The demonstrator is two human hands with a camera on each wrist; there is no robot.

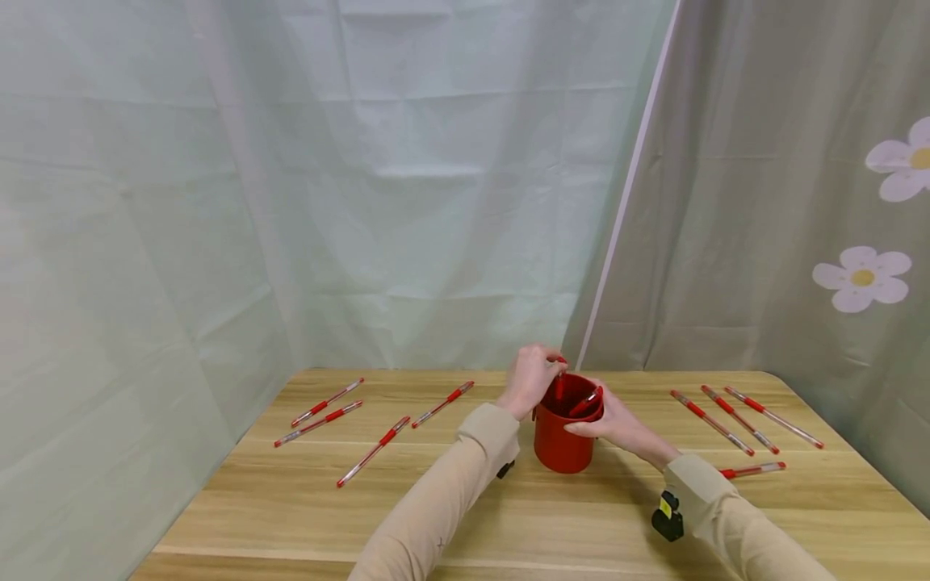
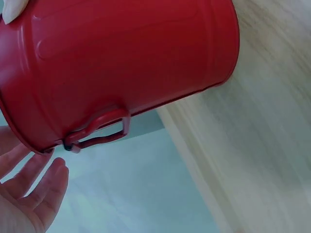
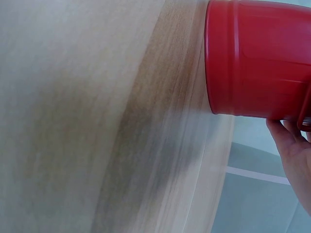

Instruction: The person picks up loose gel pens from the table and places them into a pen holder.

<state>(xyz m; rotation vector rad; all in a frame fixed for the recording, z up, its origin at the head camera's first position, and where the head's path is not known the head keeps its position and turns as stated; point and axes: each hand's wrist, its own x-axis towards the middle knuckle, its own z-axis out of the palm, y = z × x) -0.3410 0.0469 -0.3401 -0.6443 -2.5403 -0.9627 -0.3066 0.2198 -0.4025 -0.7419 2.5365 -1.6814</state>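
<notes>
A red metal bucket [image 1: 563, 444] with a side handle [image 2: 99, 130] stands upright on the wooden table. Over its left rim my left hand [image 1: 529, 379] pinches a red pen [image 1: 559, 386], which points down into the opening. Another red pen [image 1: 587, 402] leans inside against the right side of the rim. My right hand [image 1: 617, 421] grips the bucket on its right, thumb across the front and fingers behind. In the left wrist view, the left hand's fingers [image 2: 41, 194] are at the rim; the pen is hidden there. The right wrist view shows the right hand [image 3: 296, 162] against the bucket's side.
Several red pens, one of them a pen [image 1: 374, 452] near the front, lie spread on the table's left. More, including a pen [image 1: 712, 422], lie on the right, one partly behind the right sleeve. A pale curtain [image 1: 436, 202] hangs behind the table [image 1: 567, 532].
</notes>
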